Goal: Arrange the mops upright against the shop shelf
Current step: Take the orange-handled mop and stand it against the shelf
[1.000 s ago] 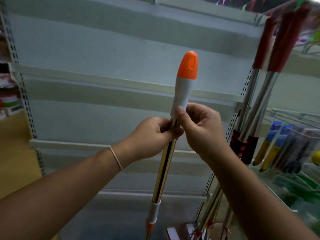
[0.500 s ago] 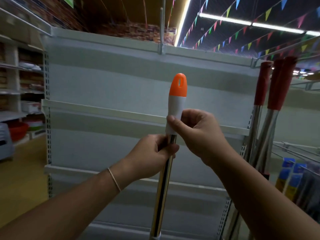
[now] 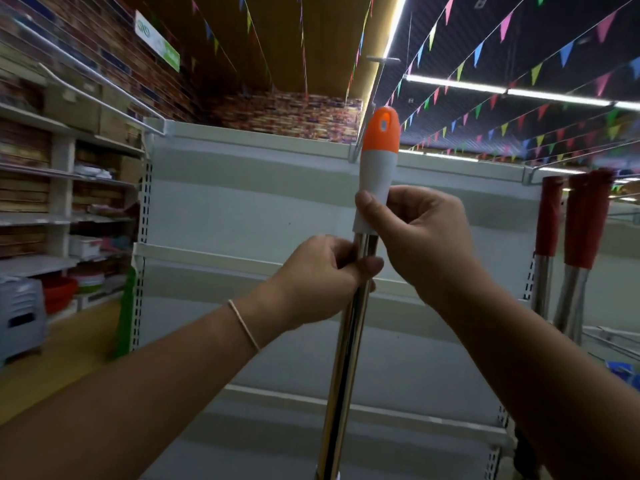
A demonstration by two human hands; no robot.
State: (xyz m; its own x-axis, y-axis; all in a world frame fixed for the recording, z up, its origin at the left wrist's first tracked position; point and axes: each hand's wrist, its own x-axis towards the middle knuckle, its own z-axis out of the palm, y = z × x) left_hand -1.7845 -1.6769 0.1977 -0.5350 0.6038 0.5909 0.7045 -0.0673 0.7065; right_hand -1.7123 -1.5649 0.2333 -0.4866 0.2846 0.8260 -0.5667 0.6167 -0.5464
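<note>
The mop is held upright before the shop shelf; left hand is clenched round the steel pole, right hand grasps the grey grip. Leaning it beside the red-handled mops should probably be done slowly, with the foot checked, being out of view.

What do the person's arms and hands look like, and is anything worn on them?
Both forearms are bare, with no sleeves or gloves in view. The left hand has a thin pale band around its wrist. The right hand shows no ring, watch or band.
</note>
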